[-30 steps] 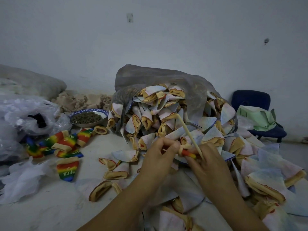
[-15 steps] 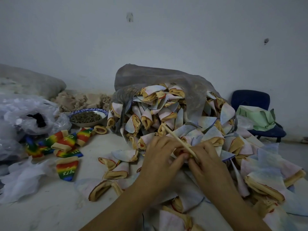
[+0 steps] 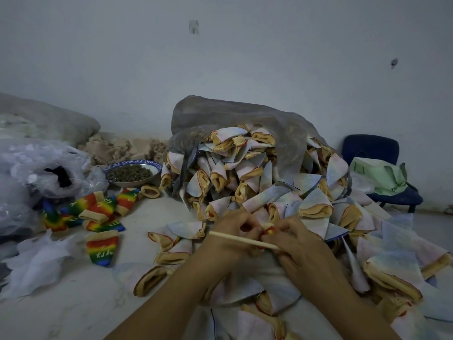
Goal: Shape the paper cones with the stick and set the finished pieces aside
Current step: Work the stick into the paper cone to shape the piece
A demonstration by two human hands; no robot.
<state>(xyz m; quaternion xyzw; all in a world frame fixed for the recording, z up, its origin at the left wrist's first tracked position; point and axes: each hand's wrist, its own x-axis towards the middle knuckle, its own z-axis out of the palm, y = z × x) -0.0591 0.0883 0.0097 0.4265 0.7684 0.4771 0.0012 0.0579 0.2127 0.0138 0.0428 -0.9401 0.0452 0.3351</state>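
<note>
- Just in front of the heap, low in the middle of my view, the left hand [image 3: 230, 235] and the right hand [image 3: 302, 246] meet with knuckles up.
- Left grip is closed: I see its fingers curled round a small paper cone [image 3: 269, 228] with a red and yellow edge. Only a bit of the cone shows between the two hands.
- Right grip is closed as well: thumb and fingers pinch the right end of the stick [image 3: 235, 238], and its fingertips touch the cone.
- The stick lies almost level across the left hand's fingers, its free end poking out past that hand's left side.
- Behind the hands, a pile of pale cones [image 3: 245, 177] with tan rims spills from a grey plastic bag [image 3: 220, 114] onto the white surface [image 3: 73, 310].
- Rainbow-striped pieces [image 3: 98, 212] lie together well to the left, near a blue-rimmed bowl [image 3: 133, 184] of dark bits.
- Crumpled clear plastic [image 3: 29, 165] sits far left.
- A blue chair [image 3: 370, 149] carrying a green bag [image 3: 377, 176] stands far right.
</note>
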